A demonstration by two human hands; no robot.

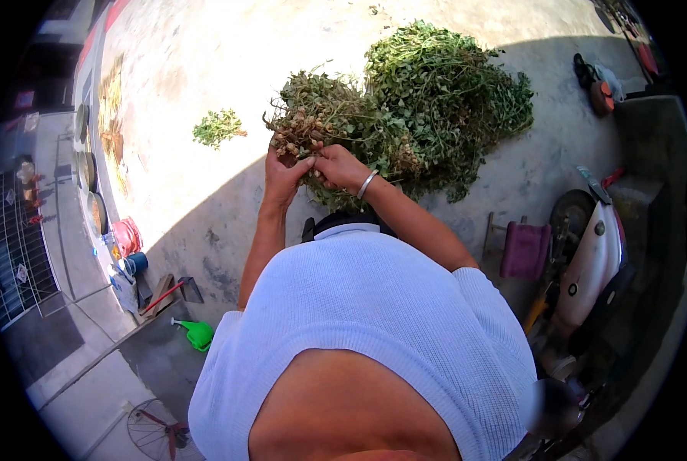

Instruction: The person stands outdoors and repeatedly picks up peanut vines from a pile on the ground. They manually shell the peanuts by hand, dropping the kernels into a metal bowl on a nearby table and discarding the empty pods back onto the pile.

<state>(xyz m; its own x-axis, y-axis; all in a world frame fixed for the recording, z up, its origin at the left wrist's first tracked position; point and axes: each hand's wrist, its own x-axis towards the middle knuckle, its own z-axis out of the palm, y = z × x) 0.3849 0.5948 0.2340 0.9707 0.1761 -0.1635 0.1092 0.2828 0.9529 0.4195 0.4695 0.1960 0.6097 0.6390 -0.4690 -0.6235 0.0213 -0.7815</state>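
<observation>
1) The left hand (280,178) of the person holds a dry, green-brown leafy bunch of plants (324,104) with light-brown rounded pods (301,138) among the roots; its fingers are closed around the near, root side
2) The right hand (339,166), with a silver metal bracelet (367,184) at the wrist, meets the same root side; its fingers are narrow, near the left thumb, but whether a pod is pinched between them I cannot tell
3) The step in hand, as I judge it, is close two-handed work at the roots; the next move would call for a steady left hold and a small, exact grip by the right fingers
4) The bunch is in front of the chest, just beside a large heap of green leafy plants (447,96); whether it rests against this heap, I cannot tell
5) The heap limits the room on the right and ahead; on the left, the pale concrete floor (167,84) gives open room, with only a small green leafy tuft (219,128) near
6) The purple, square-looking seat (526,250) and the white scooter (593,261) bound the right side, apart from the hands
</observation>
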